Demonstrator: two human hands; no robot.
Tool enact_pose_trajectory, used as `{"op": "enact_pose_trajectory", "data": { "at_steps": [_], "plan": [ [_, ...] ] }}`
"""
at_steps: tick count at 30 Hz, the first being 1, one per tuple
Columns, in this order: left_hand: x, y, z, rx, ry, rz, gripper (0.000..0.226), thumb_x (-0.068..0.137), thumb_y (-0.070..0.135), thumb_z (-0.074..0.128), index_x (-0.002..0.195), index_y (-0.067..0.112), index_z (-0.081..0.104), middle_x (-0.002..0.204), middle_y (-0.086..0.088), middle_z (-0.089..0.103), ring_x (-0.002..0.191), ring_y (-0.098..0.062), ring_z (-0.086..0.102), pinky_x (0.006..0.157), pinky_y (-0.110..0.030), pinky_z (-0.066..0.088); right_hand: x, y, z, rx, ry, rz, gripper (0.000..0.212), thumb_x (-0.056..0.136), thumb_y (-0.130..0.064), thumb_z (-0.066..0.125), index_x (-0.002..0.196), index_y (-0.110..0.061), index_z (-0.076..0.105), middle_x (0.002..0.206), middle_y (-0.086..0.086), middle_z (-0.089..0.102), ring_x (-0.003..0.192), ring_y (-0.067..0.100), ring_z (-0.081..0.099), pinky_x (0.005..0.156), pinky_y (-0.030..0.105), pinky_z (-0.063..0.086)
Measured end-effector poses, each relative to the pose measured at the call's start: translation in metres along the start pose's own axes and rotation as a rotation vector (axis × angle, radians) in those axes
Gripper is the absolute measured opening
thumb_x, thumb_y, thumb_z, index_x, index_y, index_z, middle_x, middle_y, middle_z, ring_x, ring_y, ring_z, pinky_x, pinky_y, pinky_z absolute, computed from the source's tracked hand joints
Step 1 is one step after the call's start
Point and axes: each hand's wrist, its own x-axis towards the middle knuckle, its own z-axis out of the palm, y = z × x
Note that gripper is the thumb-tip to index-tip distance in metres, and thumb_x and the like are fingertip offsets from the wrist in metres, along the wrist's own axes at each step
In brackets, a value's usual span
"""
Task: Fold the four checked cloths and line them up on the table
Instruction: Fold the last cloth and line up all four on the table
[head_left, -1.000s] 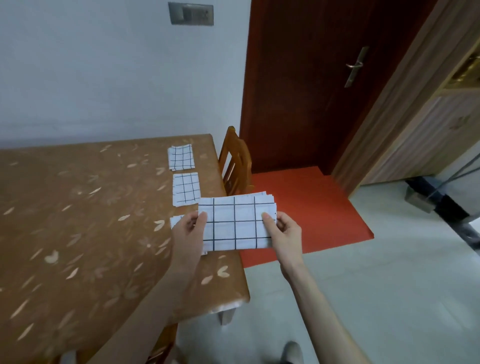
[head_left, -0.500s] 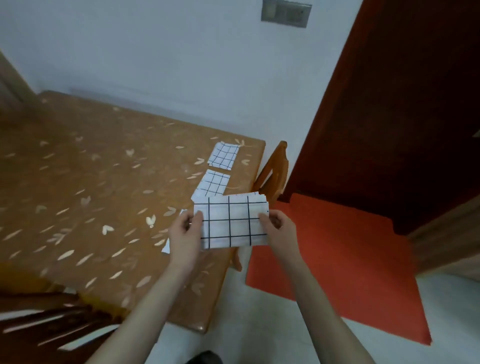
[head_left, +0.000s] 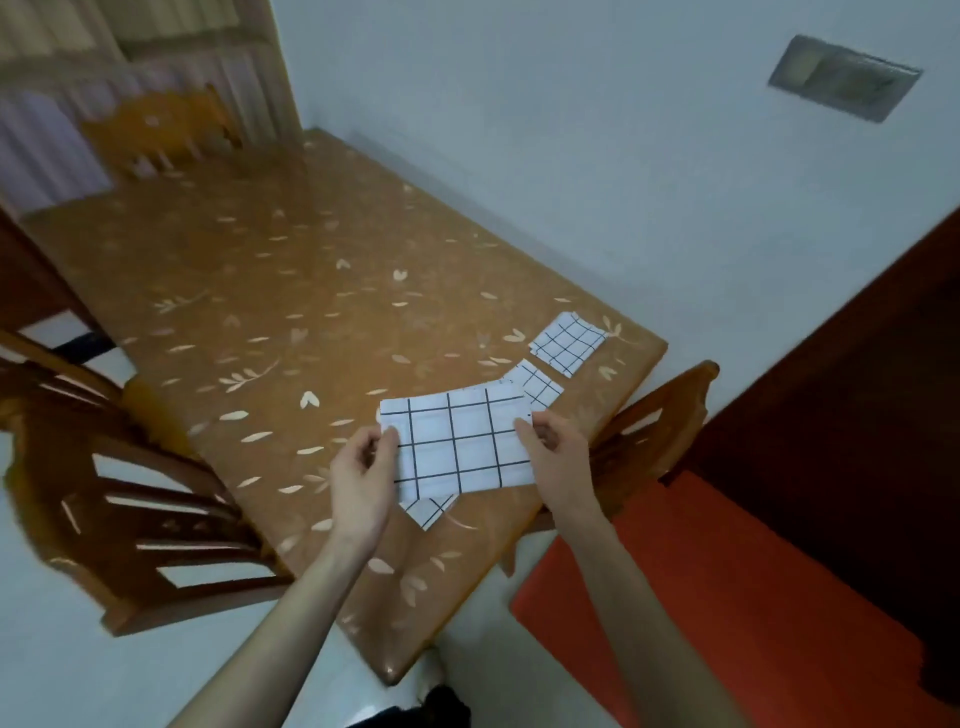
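Observation:
Above the brown leaf-patterned table I hold a folded white cloth with a black check, flat and rectangular. My left hand pinches its left edge and my right hand pinches its right edge. Two folded checked cloths lie on the table near the right edge: one at the far corner and one nearer, partly behind the held cloth. A corner of a third folded cloth shows on the table beneath the held one.
A wooden chair stands at the table's right edge, another at the left, and a third at the far end. A red mat covers the floor on the right, by a dark red door.
The view has swung left, bringing more of the table and the left chair into sight. The held cloth stays pinched by both hands and now hangs over the table rather than past its edge.

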Motion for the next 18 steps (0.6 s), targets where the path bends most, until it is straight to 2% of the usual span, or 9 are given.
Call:
{"op": "enact_pose_trajectory", "data": {
  "at_steps": [3, 5, 9, 11, 14, 17, 18],
  "plan": [
    [0.014, -0.010, -0.012, 0.002, 0.076, -0.017, 0.033, 0.102, 0.013, 0.058, 0.071, 0.006, 0.050, 0.063, 0.005, 0.040, 0.061, -0.007, 0.033, 0.055, -0.026, 0.029, 0.018, -0.006, 0.023, 0.006, -0.063, 0.031, 0.014, 0.099, -0.024, 0.068, 0.086, -0.020, 0.068, 0.078, 0.000, 0.067, 0.074, 0.016, 0.062, 0.073, 0.032, 0.050],
    [0.022, -0.015, -0.020, 0.013, 0.116, -0.047, 0.030, 0.102, 0.014, 0.058, 0.074, 0.005, 0.055, 0.064, 0.005, 0.046, 0.062, -0.007, 0.037, 0.056, -0.026, 0.032, 0.025, -0.010, 0.040, 0.022, -0.123, 0.064, 0.011, 0.099, -0.026, 0.069, 0.088, -0.024, 0.068, 0.084, 0.000, 0.070, 0.077, 0.009, 0.063, 0.074, 0.023, 0.049],
    [0.023, -0.028, -0.040, 0.058, 0.219, -0.137, 0.026, 0.100, 0.018, 0.057, 0.077, 0.006, 0.058, 0.068, -0.008, 0.055, 0.063, -0.008, 0.042, 0.059, -0.028, 0.036, 0.031, -0.005, 0.069, 0.009, -0.276, 0.099, 0.012, 0.099, -0.028, 0.067, 0.095, -0.018, 0.070, 0.089, -0.004, 0.075, 0.082, 0.002, 0.068, 0.073, 0.016, 0.050],
    [0.020, -0.036, -0.048, 0.079, 0.266, -0.186, 0.023, 0.099, 0.017, 0.056, 0.080, 0.006, 0.059, 0.076, -0.017, 0.061, 0.064, -0.009, 0.044, 0.061, -0.030, 0.038, 0.033, 0.001, 0.082, -0.033, -0.355, 0.110, 0.012, 0.099, -0.028, 0.065, 0.095, -0.018, 0.069, 0.092, -0.005, 0.074, 0.090, 0.007, 0.070, 0.078, 0.022, 0.053],
    [0.005, -0.055, -0.055, 0.067, 0.346, -0.255, 0.020, 0.096, 0.022, 0.056, 0.085, 0.006, 0.062, 0.084, -0.015, 0.066, 0.070, -0.010, 0.052, 0.064, -0.028, 0.043, 0.036, 0.019, 0.099, -0.090, -0.465, 0.122, 0.014, 0.100, -0.028, 0.065, 0.095, -0.016, 0.068, 0.097, 0.004, 0.073, 0.095, 0.020, 0.069, 0.084, 0.037, 0.054],
    [-0.015, -0.067, -0.054, 0.032, 0.433, -0.320, 0.022, 0.089, 0.030, 0.055, 0.088, 0.011, 0.066, 0.086, -0.008, 0.070, 0.076, -0.013, 0.059, 0.067, -0.028, 0.048, 0.037, 0.040, 0.111, -0.154, -0.544, 0.127, 0.015, 0.101, -0.026, 0.064, 0.096, -0.012, 0.067, 0.093, 0.012, 0.070, 0.086, 0.019, 0.066, 0.080, 0.031, 0.051],
    [-0.023, -0.071, -0.053, 0.024, 0.464, -0.347, 0.025, 0.086, 0.033, 0.054, 0.089, 0.012, 0.066, 0.087, -0.005, 0.071, 0.078, -0.014, 0.061, 0.068, -0.029, 0.049, 0.037, 0.047, 0.114, -0.182, -0.562, 0.132, 0.013, 0.101, -0.026, 0.064, 0.096, -0.014, 0.067, 0.093, 0.009, 0.070, 0.087, 0.019, 0.066, 0.081, 0.030, 0.051]
  ]
}}
